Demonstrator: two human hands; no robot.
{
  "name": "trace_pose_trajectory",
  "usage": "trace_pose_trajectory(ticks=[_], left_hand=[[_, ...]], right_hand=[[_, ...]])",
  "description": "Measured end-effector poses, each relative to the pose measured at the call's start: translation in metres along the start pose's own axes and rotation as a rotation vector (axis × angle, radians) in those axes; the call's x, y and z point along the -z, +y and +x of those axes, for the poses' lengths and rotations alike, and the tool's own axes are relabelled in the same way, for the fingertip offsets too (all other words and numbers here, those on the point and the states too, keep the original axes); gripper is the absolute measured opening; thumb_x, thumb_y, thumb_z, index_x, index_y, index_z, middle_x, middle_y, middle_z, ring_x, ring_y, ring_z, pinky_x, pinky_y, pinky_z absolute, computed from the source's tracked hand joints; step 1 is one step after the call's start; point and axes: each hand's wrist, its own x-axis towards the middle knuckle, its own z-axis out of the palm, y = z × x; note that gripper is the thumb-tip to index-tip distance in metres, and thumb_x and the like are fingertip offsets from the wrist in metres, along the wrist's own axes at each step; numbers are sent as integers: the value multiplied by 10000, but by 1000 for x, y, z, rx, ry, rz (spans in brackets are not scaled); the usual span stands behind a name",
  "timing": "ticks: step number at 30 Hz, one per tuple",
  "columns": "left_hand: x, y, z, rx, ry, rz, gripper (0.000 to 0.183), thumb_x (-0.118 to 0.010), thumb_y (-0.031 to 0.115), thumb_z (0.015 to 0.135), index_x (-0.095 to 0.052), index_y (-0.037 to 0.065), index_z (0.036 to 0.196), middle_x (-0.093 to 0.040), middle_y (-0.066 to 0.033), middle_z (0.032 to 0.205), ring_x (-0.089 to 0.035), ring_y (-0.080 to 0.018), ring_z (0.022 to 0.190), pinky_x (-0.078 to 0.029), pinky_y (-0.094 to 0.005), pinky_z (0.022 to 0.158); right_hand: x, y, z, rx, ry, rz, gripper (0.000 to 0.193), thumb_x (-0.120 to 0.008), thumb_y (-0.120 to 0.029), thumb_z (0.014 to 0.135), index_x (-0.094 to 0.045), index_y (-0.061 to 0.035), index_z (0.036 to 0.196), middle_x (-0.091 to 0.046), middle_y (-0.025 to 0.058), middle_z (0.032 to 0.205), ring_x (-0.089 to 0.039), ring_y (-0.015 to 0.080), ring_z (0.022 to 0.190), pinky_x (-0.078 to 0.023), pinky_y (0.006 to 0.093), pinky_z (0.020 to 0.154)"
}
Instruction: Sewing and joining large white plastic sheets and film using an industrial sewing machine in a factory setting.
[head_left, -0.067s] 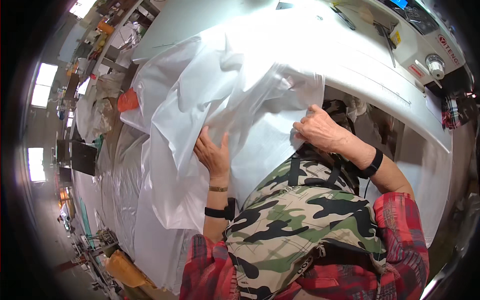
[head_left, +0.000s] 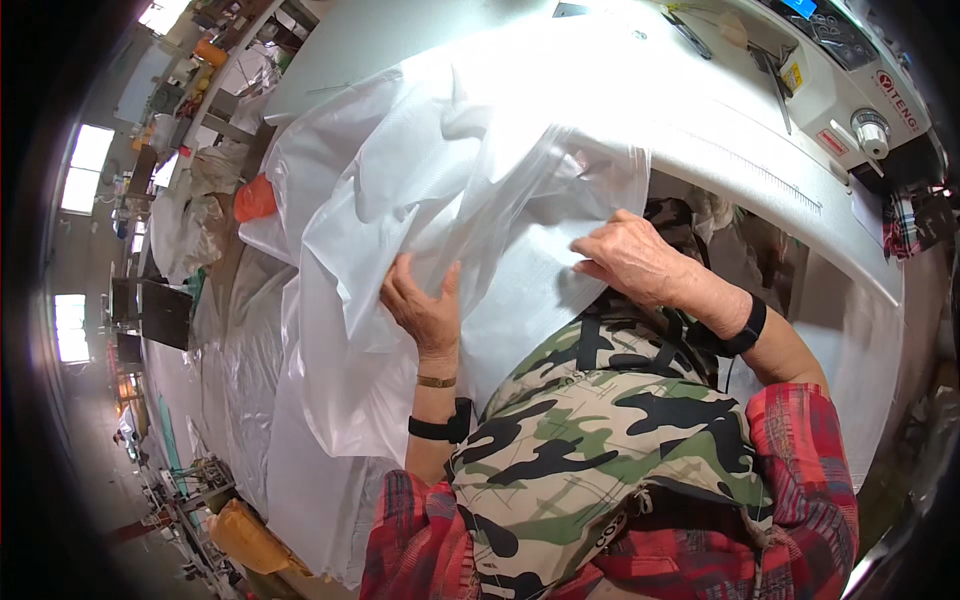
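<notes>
A large translucent white plastic sheet (head_left: 545, 255) lies in loose folds over the front of the white table and hangs down at its left. My left hand (head_left: 425, 310) rests against the hanging folds, thumb and fingers spread apart. Nearer the sheet's right edge is my right hand (head_left: 635, 260), its fingers bent and pointing left over the plastic. A small gap shows between its thumb and index finger, and I see no plastic pinched there.
The white table (head_left: 720, 130) has a sewing machine (head_left: 850, 110) at the right, with small scissors (head_left: 688, 35) behind. An orange-red bundle (head_left: 255, 199) sits at the left. More plastic sheeting (head_left: 250, 370) covers the lower left, near an orange-yellow roll (head_left: 255, 540).
My right hand has shifted slightly left, and its thumb and index finger have parted a little. My left hand has moved slightly left. The sheet stays nearly as it was.
</notes>
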Motion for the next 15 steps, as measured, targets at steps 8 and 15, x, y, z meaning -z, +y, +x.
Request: trace_pose_trajectory(ticks=[8,15], left_hand=[[16,-13,35,-166,-151,-69,80,-685,90,827,-634,29,827,-549,-80,720,-584,-242,746,-455,-388,775],[80,-22,88,459,-395,-779,309,-599,159,979,-533,46,699,-450,88,679,-354,-37,652,-310,-213,584]], right_hand=[[-11,-32,76,-563,258,1366,341,-663,-280,910,-657,58,955,-678,122,752,-657,172,664,-526,307,596],[-26,-16,64,-166,351,1513,304,-635,-280,934,-674,21,906,-621,48,740,-558,120,590,-471,250,533]])
